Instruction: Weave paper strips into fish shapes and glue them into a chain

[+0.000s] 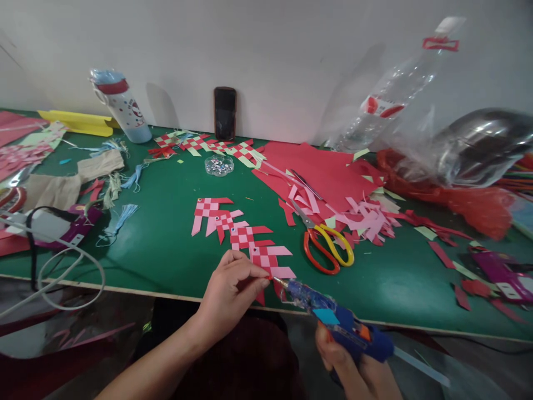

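Note:
My left hand [233, 280] is closed in a pinch on a red paper piece, mostly hidden behind the fingers; red strip ends [260, 299] stick out below it. My right hand [352, 364] grips a blue hot glue gun [333, 311], its nozzle right by the left fingertips. A clear glue stick [422, 366] pokes out of the gun's back. Just beyond the left hand lie several woven paper fish in red and pink, with small stick-on eyes; the nearest fish [265, 260] almost touches the fingers. Another fish [207, 208] lies farthest up the slanting row.
Scissors [322, 253] with red and yellow handles lie right of the fish, beside pink paper scraps [370, 219] and red sheets [316, 166]. A dish of eyes [219, 165], a phone [225, 114] and a tumbler [125, 111] stand farther back. Cables [70, 250] loop at left.

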Demonstrator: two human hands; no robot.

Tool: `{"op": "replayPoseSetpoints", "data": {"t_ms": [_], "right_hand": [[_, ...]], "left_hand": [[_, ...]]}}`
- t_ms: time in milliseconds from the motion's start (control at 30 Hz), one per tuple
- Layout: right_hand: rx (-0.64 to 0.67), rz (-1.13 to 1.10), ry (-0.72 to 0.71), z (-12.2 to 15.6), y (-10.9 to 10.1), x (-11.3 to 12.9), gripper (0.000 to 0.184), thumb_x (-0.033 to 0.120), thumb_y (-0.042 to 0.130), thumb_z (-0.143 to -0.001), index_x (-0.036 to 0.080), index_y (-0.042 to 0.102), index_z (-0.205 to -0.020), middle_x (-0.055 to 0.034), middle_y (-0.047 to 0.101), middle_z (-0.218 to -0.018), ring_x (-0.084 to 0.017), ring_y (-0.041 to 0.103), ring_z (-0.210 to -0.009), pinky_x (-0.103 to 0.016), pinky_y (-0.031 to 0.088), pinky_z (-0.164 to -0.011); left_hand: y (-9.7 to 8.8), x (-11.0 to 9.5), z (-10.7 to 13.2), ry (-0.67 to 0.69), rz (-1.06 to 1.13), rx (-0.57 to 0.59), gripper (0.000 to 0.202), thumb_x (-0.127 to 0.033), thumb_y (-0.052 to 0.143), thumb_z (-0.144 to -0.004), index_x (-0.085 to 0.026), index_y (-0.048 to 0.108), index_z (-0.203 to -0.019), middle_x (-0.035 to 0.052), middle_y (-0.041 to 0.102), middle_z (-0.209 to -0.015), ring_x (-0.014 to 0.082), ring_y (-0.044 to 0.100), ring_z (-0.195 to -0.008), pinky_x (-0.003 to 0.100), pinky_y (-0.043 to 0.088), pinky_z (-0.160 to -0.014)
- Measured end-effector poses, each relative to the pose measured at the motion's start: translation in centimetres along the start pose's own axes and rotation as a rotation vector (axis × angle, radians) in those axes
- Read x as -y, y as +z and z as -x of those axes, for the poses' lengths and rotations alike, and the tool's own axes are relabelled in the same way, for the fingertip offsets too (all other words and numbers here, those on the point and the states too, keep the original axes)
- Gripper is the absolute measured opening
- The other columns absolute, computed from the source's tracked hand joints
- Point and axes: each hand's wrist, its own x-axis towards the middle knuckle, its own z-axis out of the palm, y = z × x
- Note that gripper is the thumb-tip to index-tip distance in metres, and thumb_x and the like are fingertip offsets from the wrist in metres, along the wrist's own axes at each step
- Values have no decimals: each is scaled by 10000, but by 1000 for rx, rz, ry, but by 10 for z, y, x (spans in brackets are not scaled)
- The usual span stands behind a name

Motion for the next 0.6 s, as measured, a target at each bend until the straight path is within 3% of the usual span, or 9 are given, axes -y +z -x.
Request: {"op": "replayPoseSetpoints", "data": {"t_ms": [100,200,300,367,467,600], "right_hand": [[-57,10,-32,-3,-4,0,341,448,465,-911,230,585,-677,-12,545,-573,-157,528,-515,-254,439,-473],[-151,88,-37,-10,-21,-7,333,425,396,-939,233,587,-745,-24,575,-652,-170,560,-594,-282,459,-554],[-382,351,48,-23,-50,-25,328,495,433,-906,226,603,-825,-87,616,-820,-249,612,-782,-376,478,-681],[-514,529,106,-35,-71,-42,363,572,473,-858,233,601,-857,-120,612,-874,-292,614,-810,-413,462,-639],[-515,597,141,-54,-97,-73,346,601,495,-832,286,602,-927,-114,629,-904,-330,620,-860,-451,442,-632],[-429,818,276,-69,-118,-110,545,669,431,-810,186,587,-1009,-217,633,-837,-441,625,-856,-537,432,-674]], "left_hand": [[-2,-2,0,-85,69,-11,97,-291,640,-863,-248,728,-858,34,648,-819,187,553,-870,320,477,-768],[-4,-3,0,-106,131,-43,96,-308,658,-851,-244,728,-836,35,649,-832,187,560,-875,336,464,-803],[-6,-3,0,-104,154,-82,97,-324,681,-830,-252,744,-817,37,654,-832,198,561,-898,353,448,-835],[-7,-4,1,-134,188,-88,99,-333,690,-822,-255,752,-815,31,652,-805,189,567,-867,336,450,-813],[-9,-3,4,-231,303,-66,122,-347,698,-812,-237,747,-824,25,661,-814,163,580,-801,298,463,-763],[-11,-1,7,-339,413,-25,175,-380,697,-809,-213,744,-834,23,656,-799,138,568,-728,259,457,-688]]}}
